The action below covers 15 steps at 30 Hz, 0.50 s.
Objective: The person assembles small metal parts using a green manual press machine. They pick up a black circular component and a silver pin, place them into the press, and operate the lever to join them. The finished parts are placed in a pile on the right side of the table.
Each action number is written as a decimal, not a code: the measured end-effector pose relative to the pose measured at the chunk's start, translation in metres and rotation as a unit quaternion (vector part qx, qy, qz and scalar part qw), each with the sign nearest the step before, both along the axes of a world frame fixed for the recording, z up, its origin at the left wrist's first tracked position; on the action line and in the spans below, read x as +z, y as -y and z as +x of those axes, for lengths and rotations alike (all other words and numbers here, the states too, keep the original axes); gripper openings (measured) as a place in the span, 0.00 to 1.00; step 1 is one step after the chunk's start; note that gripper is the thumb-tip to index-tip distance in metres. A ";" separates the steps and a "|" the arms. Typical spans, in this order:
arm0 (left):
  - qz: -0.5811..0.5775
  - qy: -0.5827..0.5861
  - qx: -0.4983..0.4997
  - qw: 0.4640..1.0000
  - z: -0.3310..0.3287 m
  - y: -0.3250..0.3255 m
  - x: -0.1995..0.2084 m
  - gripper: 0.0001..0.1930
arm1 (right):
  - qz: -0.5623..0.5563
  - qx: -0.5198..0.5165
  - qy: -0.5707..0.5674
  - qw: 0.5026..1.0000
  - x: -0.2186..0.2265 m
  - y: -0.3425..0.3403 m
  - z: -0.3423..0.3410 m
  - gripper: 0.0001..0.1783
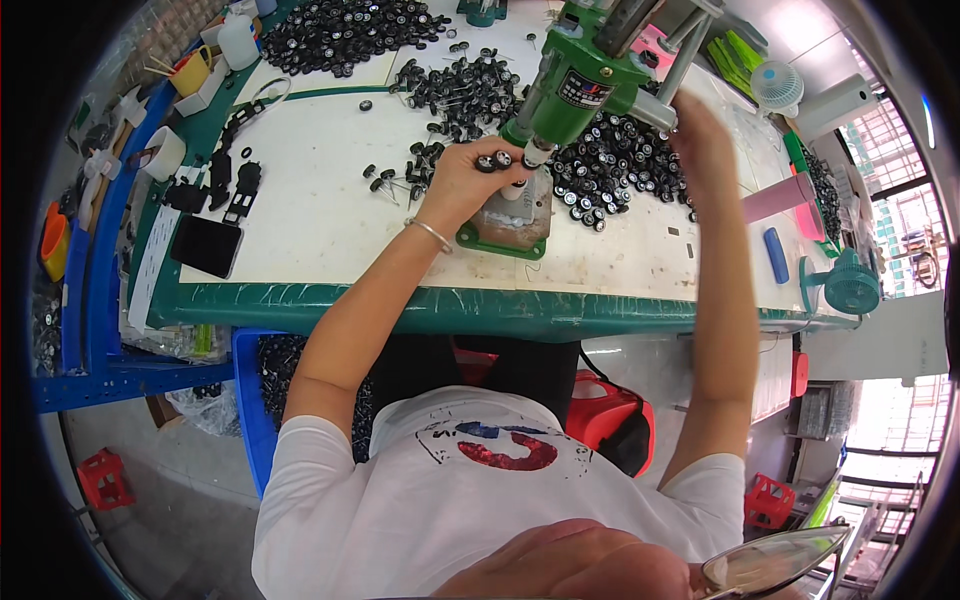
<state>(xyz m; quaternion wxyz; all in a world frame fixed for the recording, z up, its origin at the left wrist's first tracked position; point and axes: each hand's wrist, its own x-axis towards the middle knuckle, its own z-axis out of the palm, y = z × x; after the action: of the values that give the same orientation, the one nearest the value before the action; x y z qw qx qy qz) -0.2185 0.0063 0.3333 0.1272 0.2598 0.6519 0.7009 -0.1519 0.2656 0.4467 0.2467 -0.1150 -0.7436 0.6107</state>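
Note:
My left hand (462, 182) is closed at the working end of a green hand press (570, 100), with a pair of small black wheels (493, 162) at its fingertips. Just under the fingers is the metal block on the press base (512, 215). The press ram comes down right beside the fingertips. Raised on the other side, my right hand (704, 145) is beside the metal shaft end and lever bar (690, 45) of the press. It is smeared by motion, and its fingers are hard to make out.
Piles of black wheels (345, 38) lie at the back, wheels on pins (470, 95) left of the press, more wheels (620, 170) to its right. A black tablet (206, 246), a white mug (165, 152) and a teal fan (850, 285) flank the work. A blue bin (255, 415) stands below.

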 end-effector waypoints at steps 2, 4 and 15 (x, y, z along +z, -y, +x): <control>0.017 -0.018 -0.011 1.000 -0.007 -0.006 -0.006 0.08 | -0.061 0.089 -0.064 0.992 0.039 -0.015 -0.020 0.20; 0.028 -0.023 -0.032 0.999 -0.009 -0.015 -0.005 0.08 | -0.012 0.148 -0.079 0.986 0.085 -0.056 -0.046 0.19; 0.044 0.051 -0.043 0.997 -0.011 -0.010 -0.012 0.07 | -0.111 0.054 -0.139 0.983 0.195 -0.005 -0.126 0.14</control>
<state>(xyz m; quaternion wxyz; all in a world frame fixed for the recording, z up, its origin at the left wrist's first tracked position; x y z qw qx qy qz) -0.2291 0.0165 0.3210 0.1792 0.2566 0.6014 0.7351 -0.2783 0.2708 0.6420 0.2999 -0.0153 -0.6351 0.7117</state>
